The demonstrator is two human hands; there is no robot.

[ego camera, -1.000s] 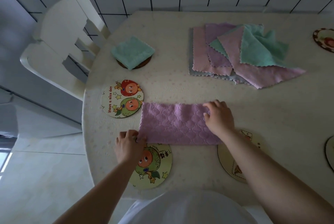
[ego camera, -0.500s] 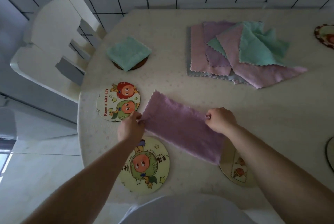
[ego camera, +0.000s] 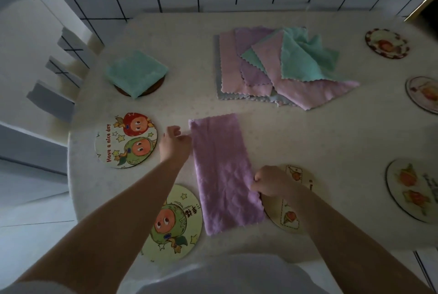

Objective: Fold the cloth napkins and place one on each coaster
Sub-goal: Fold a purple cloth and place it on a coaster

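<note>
A purple napkin (ego camera: 222, 172), folded into a long strip, lies on the table pointing away from me. My left hand (ego camera: 174, 144) pinches its far left edge. My right hand (ego camera: 270, 183) grips its near right edge, over a pale coaster (ego camera: 288, 216). A folded teal napkin (ego camera: 136, 72) sits on a brown coaster (ego camera: 155, 88) at the far left. Two cartoon-fruit coasters lie bare, one (ego camera: 126, 139) left of the strip, the other (ego camera: 173, 222) near me. A loose pile of pink, purple and teal napkins (ego camera: 277, 66) lies at the far middle.
Three more picture coasters sit along the right side, one far (ego camera: 386, 43), one at the frame edge (ego camera: 424, 93) and one nearer (ego camera: 412, 189). A white chair (ego camera: 45, 40) stands at the table's left. A tiled wall backs the table (ego camera: 331, 132).
Both hands turned the purple strip from lying crosswise to pointing away from me. My left hand moved up to its far edge and my right hand came down to its near edge.
</note>
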